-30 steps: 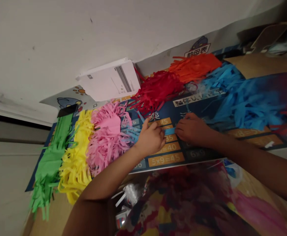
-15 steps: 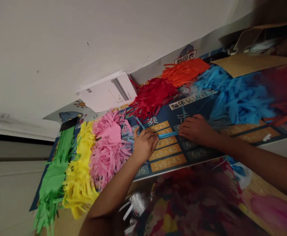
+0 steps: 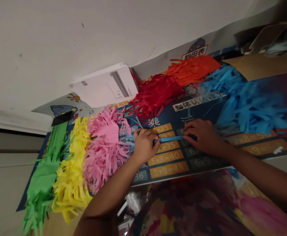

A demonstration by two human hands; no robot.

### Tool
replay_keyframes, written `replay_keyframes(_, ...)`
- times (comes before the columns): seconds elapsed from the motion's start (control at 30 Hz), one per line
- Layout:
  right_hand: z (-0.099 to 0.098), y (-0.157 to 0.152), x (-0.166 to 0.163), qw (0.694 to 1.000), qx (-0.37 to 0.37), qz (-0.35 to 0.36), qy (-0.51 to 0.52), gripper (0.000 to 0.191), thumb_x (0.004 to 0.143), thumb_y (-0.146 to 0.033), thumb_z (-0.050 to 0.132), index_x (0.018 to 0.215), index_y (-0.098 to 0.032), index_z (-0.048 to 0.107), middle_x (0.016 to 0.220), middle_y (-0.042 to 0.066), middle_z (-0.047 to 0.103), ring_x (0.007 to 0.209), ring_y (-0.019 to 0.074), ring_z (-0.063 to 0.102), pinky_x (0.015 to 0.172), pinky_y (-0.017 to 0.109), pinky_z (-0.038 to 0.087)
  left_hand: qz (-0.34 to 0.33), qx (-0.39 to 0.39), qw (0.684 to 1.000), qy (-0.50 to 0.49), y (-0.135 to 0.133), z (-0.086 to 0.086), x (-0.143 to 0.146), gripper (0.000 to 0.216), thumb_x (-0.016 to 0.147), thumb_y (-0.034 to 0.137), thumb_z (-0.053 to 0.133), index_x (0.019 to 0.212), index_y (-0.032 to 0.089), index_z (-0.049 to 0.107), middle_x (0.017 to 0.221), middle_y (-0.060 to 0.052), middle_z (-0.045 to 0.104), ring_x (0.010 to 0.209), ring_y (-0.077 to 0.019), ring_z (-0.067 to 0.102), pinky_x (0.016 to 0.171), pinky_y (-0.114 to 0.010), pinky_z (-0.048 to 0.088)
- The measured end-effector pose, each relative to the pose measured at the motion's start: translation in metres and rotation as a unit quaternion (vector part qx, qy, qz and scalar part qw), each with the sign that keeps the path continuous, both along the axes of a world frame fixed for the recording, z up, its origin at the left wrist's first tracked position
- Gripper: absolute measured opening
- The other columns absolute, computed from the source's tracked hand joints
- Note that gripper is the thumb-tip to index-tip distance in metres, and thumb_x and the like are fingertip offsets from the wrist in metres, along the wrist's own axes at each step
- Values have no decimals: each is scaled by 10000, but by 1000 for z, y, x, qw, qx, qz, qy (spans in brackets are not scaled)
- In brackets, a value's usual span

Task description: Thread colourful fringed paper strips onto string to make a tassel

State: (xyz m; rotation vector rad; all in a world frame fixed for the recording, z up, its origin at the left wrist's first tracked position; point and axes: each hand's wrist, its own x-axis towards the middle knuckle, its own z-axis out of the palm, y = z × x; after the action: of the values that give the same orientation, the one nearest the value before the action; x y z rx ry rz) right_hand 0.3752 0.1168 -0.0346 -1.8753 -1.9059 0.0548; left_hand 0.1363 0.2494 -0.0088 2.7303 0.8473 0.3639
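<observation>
A narrow blue paper strip (image 3: 172, 139) stretches between my two hands, low over the printed multiplication chart (image 3: 169, 156). My left hand (image 3: 146, 144) is closed on one end of it, with loose blue ends poking out past the fingers. Pinched in the curled fingers of my right hand (image 3: 200, 135) is the other end. Pink fringed tissue paper (image 3: 106, 147) lies just left of my left hand. Blue fringed tissue paper (image 3: 250, 105) is spread beyond my right hand. Red fringed tissue paper (image 3: 155, 93) lies above my left hand.
Yellow (image 3: 75, 170) and green fringed tissue paper (image 3: 43, 173) lie at the left, near a black object (image 3: 62, 118). A white box with a barcode (image 3: 106, 87) leans at the wall. Orange tissue paper (image 3: 194, 68) lies at the back, brown cardboard (image 3: 261, 65) at the right.
The view has shifted slightly. The blue strip between my hands now looks narrower and flatter, and my right hand's fingers are more curled. Both hands still hold it.
</observation>
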Motion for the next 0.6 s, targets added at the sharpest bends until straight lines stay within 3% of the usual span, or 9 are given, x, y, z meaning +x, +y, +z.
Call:
replay_keyframes(0.2, -4, 5, -1, 1000, -12, -20, 17, 130, 854, -295, 630, 761, -218, 679, 1008, 58, 688, 985, 262, 583, 778, 380, 335, 7, -4, 1000, 12, 1, -1, 3, 129, 883, 296, 635, 785, 230, 686, 892, -24, 726, 962, -246, 600, 965, -489, 326)
replay_keyframes(0.33, 0, 4, -4, 1000, 11, -22, -2, 63, 855, -257, 638, 851, -222, 690, 1038, 50, 706, 994, 256, 590, 787, 389, 325, 7, 14, 1000, 3, 1, -2, 2, 54, 868, 271, 669, 871, 238, 711, 918, -36, 722, 970, -242, 599, 962, -482, 350)
replay_keyframes(0.47, 14, 0, -8, 992, 61, 76, -84, 123, 920, -205, 614, 891, -255, 722, 1104, 22, 725, 1098, 269, 564, 898, 457, 290, -107, 117, 987, -25, -4, -1, -3, 173, 931, 226, 622, 1008, 326, 739, 1003, -5, 737, 1061, -226, 585, 1104, -540, 249)
replay_keyframes(0.6, 23, 3, -11, 968, 90, 154, -174, 171, 959, -151, 571, 888, -218, 711, 1103, 32, 735, 1125, 252, 552, 929, 460, 285, -171, 176, 969, 5, -12, 5, 1, 188, 967, 264, 563, 1043, 275, 734, 1009, -18, 745, 1080, -238, 586, 1156, -569, 207)
